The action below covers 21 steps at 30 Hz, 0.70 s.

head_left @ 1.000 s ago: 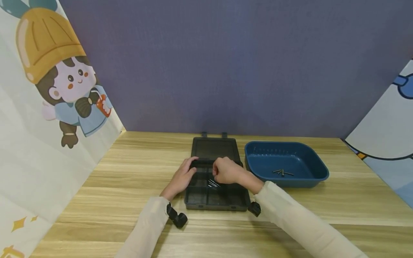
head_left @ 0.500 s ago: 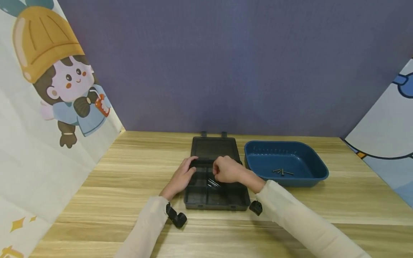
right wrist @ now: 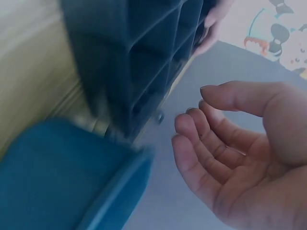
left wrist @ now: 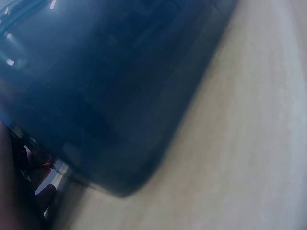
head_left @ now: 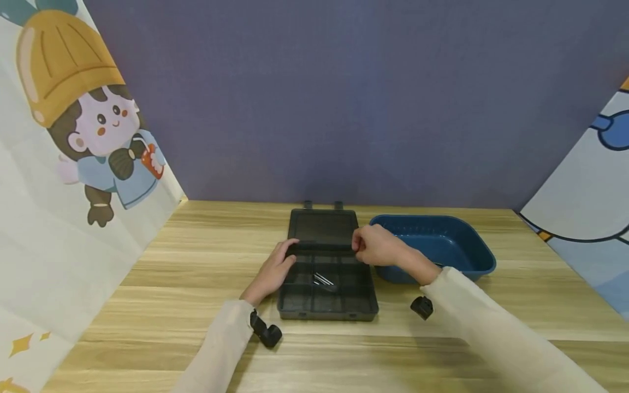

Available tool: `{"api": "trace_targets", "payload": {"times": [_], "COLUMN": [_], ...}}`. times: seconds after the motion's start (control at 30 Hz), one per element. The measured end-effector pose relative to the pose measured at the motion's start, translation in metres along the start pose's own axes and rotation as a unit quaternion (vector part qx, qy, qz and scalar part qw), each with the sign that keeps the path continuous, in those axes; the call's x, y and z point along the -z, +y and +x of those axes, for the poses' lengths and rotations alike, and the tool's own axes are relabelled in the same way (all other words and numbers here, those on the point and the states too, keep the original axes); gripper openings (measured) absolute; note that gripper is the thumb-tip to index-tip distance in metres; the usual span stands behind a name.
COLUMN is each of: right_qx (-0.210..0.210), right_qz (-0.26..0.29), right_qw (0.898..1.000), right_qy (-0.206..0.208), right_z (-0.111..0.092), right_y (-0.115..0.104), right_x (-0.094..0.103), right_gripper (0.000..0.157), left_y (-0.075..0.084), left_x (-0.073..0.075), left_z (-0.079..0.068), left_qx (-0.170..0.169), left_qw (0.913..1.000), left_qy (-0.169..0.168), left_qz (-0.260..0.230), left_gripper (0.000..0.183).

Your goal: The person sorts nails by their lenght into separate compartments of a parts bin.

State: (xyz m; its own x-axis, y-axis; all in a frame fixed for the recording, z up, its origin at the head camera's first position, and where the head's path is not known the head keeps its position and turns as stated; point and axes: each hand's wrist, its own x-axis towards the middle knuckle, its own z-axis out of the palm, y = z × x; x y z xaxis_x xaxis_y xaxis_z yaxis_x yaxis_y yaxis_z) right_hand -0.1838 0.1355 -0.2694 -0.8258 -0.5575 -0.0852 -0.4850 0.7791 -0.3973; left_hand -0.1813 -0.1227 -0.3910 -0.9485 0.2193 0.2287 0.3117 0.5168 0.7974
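Note:
A dark compartment box (head_left: 297, 315) lies with its lid (head_left: 324, 226) folded back. Slim silvery metal pieces (head_left: 323, 279) lie in its middle back compartment; their exact kind is too small to tell. My left hand (head_left: 270, 277) rests at the box's left rear edge, its fingers reaching toward the hinge. Over the gap between box and blue basin (head_left: 457, 248) hovers my right hand (head_left: 380, 245). In the right wrist view that hand (right wrist: 240, 153) has loosely curled fingers, thumb near the index fingertip, and nothing visible between them. My right arm hides the front part of the basin's floor.
The wooden table (head_left: 206, 234) ends at a purple-grey panel (head_left: 295, 109) behind the box and basin. Printed cartoon panels stand left and right. Blurred dark blue plastic (left wrist: 105, 120) fills much of the left wrist view.
My right hand has moved right, from above the box to the basin's left rim. The screws seen in the basin are now hidden behind my arm. My left hand stays at the box.

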Motion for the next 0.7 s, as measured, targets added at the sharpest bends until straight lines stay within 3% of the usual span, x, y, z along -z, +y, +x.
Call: {"api": "trace_targets", "payload": {"times": [0.17, 0.4, 0.7], "right_qx": [0.005, -0.021, -0.046], "right_qz": [-0.014, -0.028, -0.033], "right_qw": [1.0, 0.999, 0.998], "right_qy": [0.02, 0.036, 0.006], "right_z": [-0.014, -0.029, -0.038], "right_y": [0.018, 0.046, 0.09], "right_x": [0.01, 0.018, 0.02], "right_gripper": [0.007, 0.013, 0.033], "left_y": [0.001, 0.001, 0.0], "left_x": [0.0, 0.001, 0.0], "left_z": [0.0, 0.0, 0.0], "left_qx": [0.001, 0.014, 0.015], "left_qw": [1.0, 0.9999, 0.9999], "left_qy": [0.003, -0.002, -0.004], "left_qz": [0.0, -0.006, -0.004], "left_gripper": [0.044, 0.044, 0.044]}}
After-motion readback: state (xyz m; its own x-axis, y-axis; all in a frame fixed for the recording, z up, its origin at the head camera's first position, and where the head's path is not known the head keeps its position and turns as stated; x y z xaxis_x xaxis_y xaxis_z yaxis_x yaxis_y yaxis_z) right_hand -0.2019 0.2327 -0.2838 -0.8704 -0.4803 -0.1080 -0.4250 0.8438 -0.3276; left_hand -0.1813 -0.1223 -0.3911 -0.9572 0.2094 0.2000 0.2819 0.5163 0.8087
